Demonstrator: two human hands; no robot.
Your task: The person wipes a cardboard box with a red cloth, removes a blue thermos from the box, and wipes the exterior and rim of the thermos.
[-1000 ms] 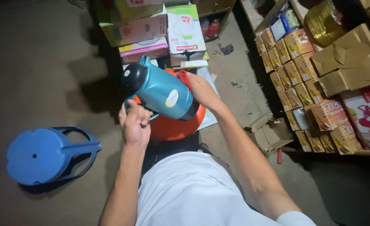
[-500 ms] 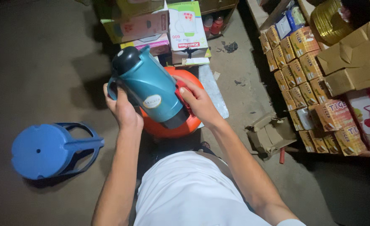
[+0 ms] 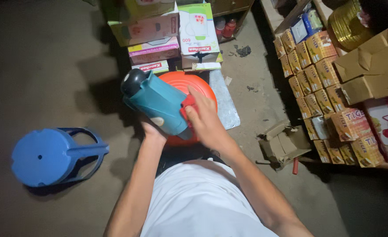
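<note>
Head view, looking down past a white shirt (image 3: 202,202) to the floor (image 3: 49,66). Teal flask (image 3: 158,103) held tilted above an orange stool (image 3: 189,83), long axis running from the black cap (image 3: 133,81) at upper left down to the base at lower right, near the body. Left hand (image 3: 152,131) cupped under the lower end, clasped on the flask from beneath, mostly hidden by it. Right hand (image 3: 205,120) laid over the flask's right flank, fingers curled against a red part (image 3: 188,105) on its side; gripping or only pressing, cannot tell for certain. Both hands at the base end, cap pointing away to the left; right hand the nearer to the red part. Blue stool (image 3: 53,153) lying on its side well apart to the left. Stacked cartons (image 3: 158,35) just beyond the orange stool; shelved small boxes (image 3: 321,66) to the right.
</note>
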